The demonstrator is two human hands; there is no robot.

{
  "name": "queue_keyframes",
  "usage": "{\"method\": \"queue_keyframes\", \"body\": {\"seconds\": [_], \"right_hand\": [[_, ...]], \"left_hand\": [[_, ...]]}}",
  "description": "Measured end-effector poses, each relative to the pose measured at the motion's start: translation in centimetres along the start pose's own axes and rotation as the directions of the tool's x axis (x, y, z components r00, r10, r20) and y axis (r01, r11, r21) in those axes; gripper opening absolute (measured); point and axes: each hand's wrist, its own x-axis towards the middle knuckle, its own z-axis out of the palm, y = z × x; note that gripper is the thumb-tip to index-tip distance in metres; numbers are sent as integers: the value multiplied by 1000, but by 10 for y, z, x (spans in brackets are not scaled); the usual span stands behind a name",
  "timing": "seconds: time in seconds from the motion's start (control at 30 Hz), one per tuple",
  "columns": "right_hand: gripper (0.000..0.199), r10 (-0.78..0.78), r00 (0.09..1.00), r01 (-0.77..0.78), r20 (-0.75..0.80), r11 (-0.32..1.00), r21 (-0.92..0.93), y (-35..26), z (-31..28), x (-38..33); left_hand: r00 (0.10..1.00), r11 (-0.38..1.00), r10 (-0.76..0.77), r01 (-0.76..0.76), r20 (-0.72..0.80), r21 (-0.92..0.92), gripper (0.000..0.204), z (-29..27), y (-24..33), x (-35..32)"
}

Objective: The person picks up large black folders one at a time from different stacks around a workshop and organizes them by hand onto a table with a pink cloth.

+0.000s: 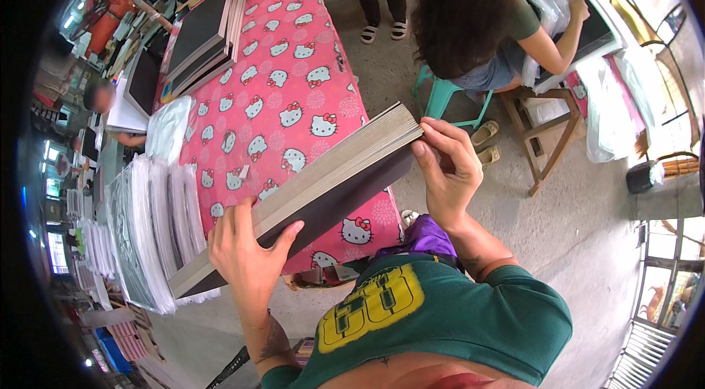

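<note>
Fingers [449, 136], right hand [449, 176]: pinched stack [330, 182] at upper corner | left hand [250, 253]: gripped lower part, thumb on black face | stack: tilted over pink-covered worktop [294, 37], near plastic-wrapped pile [156, 224]

Stack [316, 187]: smooth matt face, rough paper-like edges.
Cover [297, 106] looks smooth, soft sheen; bags [156, 220] glossy clear plastic; stool [443, 100] plastic; floor [562, 235] matt, rough concrete.

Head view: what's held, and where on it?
Thick stack of dark sheets: left hand grips its long side, left of middle; right hand pinches the right-end corner.
</note>
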Motion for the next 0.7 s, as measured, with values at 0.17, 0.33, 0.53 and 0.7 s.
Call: {"method": "queue_keyframes", "body": {"seconds": [0.17,0.33,0.53,0.7], "right_hand": [[24,24,1000,-25,15,999,39,0,-1,1],[23,130,991,-136,42,977,162,-4,1,2],[32,63,996,-66,56,996,59,-1,0,2],[30,98,994,-100,50,994,39,-4,2,-2]], "left_hand": [[999,999,39,-38,-34,35,67,5,-6,2],[998,999,48,-47,-46,28,68,7,-8,4],[997,997,55,-52,-45,55,69,8,-8,5],[998,998,55,-53,-43,42,69,7,-10,6]]}}
